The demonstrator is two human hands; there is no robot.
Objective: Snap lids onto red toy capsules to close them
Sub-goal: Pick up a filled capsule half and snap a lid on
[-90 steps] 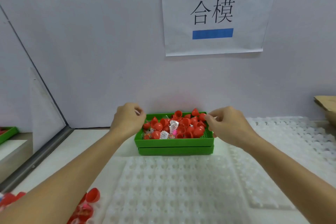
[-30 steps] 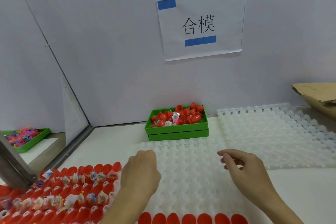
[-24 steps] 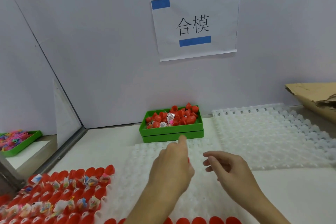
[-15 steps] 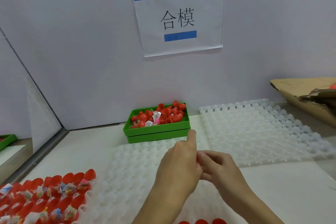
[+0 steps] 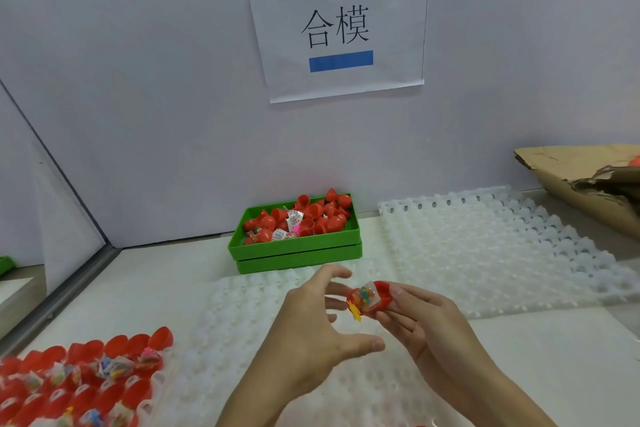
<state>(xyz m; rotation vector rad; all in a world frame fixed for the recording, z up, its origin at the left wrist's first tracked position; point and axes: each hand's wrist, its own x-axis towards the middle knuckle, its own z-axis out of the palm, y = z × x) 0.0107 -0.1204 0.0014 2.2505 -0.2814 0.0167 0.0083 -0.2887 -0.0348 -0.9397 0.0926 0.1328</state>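
My right hand (image 5: 420, 319) pinches an open red capsule half (image 5: 375, 296) holding a small wrapped toy, over the white dimpled tray (image 5: 263, 392). My left hand (image 5: 313, 326) is beside it on the left, fingers spread and holding nothing, fingertips just short of the capsule. A green tray (image 5: 294, 251) at the back wall holds several loose red capsule halves and lids (image 5: 311, 215) with toy packets. At lower left, several open red capsule halves with toys (image 5: 79, 378) sit in rows.
A second white dimpled tray (image 5: 502, 246) lies at right. A torn cardboard box (image 5: 585, 177) sits at far right. A paper sign (image 5: 339, 24) hangs on the back wall. A metal strip and side panel (image 5: 59, 295) border the left edge.
Both hands left the green tray and came back toward me. They met over the white tray; now my left hand has opened away, leaving the filled capsule half in my right hand.
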